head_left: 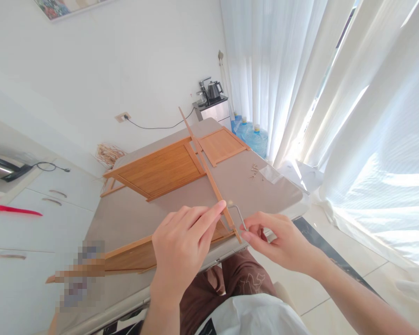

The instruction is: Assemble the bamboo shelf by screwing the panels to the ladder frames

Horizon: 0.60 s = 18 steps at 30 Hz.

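Observation:
My left hand (183, 239) is closed around a long narrow wooden rail (212, 181) near its close end, thumb and index finger lying along it. In my right hand (279, 239), a bent metal hex key (240, 216) is pinched by its long arm. The key's short end meets the rail's right side beside my left fingertip. A large framed wooden panel (158, 167) stands on edge against the rail's left side, and a second panel (132, 257) runs along the near side, partly hidden behind my left hand. Beyond the rail lies a smaller wooden panel (225, 145).
Loose screws (253, 171) lie beside a clear plastic bag (272, 175) on the grey-covered table (261, 197). Behind the table are a kettle (214, 90) on a small cabinet and large water bottles (255, 139). White curtains hang right; drawers (52, 193) stand left. A patch at left is pixelated.

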Motion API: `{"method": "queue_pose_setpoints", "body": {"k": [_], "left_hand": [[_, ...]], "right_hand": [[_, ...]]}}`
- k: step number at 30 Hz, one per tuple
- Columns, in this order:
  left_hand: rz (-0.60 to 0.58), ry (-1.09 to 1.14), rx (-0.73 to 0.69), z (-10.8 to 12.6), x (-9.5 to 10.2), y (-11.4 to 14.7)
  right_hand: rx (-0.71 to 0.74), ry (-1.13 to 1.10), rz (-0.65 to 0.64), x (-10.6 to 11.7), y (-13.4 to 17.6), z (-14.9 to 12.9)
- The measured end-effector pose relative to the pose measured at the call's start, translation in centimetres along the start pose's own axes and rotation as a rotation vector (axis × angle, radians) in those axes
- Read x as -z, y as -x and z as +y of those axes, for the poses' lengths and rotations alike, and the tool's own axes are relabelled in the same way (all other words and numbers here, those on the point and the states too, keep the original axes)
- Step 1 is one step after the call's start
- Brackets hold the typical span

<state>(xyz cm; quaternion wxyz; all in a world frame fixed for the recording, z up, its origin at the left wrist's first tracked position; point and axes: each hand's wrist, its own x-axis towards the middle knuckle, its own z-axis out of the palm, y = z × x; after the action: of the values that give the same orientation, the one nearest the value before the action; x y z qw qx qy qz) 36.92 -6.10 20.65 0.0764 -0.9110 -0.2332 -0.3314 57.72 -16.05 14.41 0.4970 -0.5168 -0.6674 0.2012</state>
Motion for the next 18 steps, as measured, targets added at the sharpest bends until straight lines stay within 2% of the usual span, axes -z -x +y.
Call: {"method": "queue_pose_setpoints", "body": {"k": [3, 6, 10, 13, 18], "left_hand": [[-0.009, 0.008, 0.009, 0.0, 0.1, 0.0], [-0.010, 0.015, 0.005, 0.0, 0.1, 0.0], [0.002, 0.012, -0.015, 0.0, 0.2, -0.1], [-0.004, 0.012, -0.010, 0.0, 0.2, -0.1], [-0.008, 0.007, -0.006, 0.0, 0.1, 0.0]], "right_hand": [[0.230, 0.083, 0.072, 0.4, -0.8, -0.8], [0.296, 0.068, 0.121, 1.1, -3.1, -1.5], [0.146, 0.007, 0.165, 1.7, -7.1, -1.8], [0.029, -0.041, 0.114, 1.6, -9.3, -1.1], [-0.086, -0.093, 0.024, 1.0, -9.2, 0.6]]}}
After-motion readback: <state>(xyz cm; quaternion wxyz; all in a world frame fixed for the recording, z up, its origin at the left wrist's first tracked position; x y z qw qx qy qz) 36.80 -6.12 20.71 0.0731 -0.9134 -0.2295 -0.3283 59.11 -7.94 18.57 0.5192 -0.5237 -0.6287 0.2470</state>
